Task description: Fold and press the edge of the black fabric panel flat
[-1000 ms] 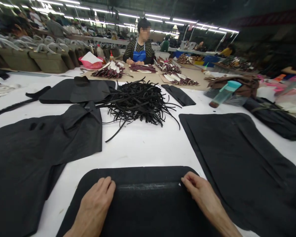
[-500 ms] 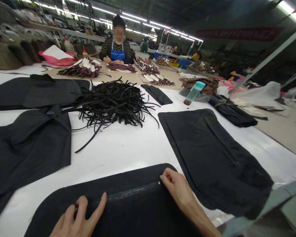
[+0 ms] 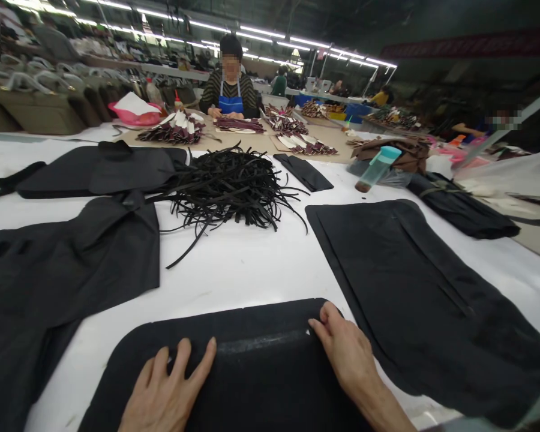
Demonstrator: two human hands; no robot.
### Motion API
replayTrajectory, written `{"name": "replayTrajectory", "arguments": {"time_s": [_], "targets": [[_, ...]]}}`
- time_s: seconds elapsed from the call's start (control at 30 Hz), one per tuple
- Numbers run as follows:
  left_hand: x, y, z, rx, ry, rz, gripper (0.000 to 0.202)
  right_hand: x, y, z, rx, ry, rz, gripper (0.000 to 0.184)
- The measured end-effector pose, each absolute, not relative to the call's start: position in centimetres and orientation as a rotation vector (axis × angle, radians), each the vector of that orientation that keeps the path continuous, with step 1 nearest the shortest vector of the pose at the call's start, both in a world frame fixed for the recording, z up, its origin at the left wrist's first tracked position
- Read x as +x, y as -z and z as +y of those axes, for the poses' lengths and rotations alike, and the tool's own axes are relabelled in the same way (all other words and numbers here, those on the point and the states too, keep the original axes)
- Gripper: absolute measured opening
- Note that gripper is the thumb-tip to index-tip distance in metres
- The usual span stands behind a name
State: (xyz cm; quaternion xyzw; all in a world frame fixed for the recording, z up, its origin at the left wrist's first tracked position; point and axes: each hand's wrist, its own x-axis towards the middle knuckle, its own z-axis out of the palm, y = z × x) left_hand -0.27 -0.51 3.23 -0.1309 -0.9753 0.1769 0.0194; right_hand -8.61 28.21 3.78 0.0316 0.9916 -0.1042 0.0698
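A black panel [image 3: 261, 384] with rounded corners, leather-like, lies on the white tabletop in front of me. A pale, whitish smear [image 3: 256, 344] runs across it below its far edge. My left hand [image 3: 166, 384] rests on the panel's left part, fingers spread, the index fingertip at the smear's left end. At the far right corner, my right hand [image 3: 342, 345] has its fingers curled in and pinched together against the panel. A tiny white spot [image 3: 308, 332] shows beside its thumb tip. Whatever the pinch holds is hidden.
Beyond the panel lies a heap of thin black strips [image 3: 234, 186]. Black pieces lie left [image 3: 112, 258] and right [image 3: 387, 264]. A bottle with a turquoise lid [image 3: 378, 168] rests farther back. Across the table a person in a blue apron [image 3: 230, 96] handles maroon pieces [image 3: 239, 125].
The view has swung left, so everything sits farther right in the picture. My left hand's fingers are spread a little more; the right hand stays pinched at the same corner.
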Motion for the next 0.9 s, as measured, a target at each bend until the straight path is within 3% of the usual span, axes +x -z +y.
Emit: {"name": "replayTrajectory", "arguments": {"time_s": [0.13,0.27,0.37,0.53,0.9], "targets": [[-0.3,-3.1,-0.6,-0.380,-0.410,-3.112,0.076,-7.8,-3.5,27.5,-0.120,0.060,3.175,0.009],[-0.5,-2.2,-0.7,-0.397,-0.374,-3.128,0.074,-6.6,-3.6,24.3,-0.809,0.234,3.255,0.035],[-0.5,-1.3,-1.1,-0.421,-0.330,-3.096,0.073,-6.0,-3.2,21.9,-1.135,0.394,3.180,0.045],[-0.1,-0.3,-2.1,-0.459,-0.228,-3.065,0.077,-5.8,-1.9,20.9,-1.221,0.345,3.173,0.049],[-1.7,-3.8,0.8,-0.388,-0.114,-3.072,0.057,-4.8,-1.2,19.1,-1.176,-0.071,3.290,0.054]]}}
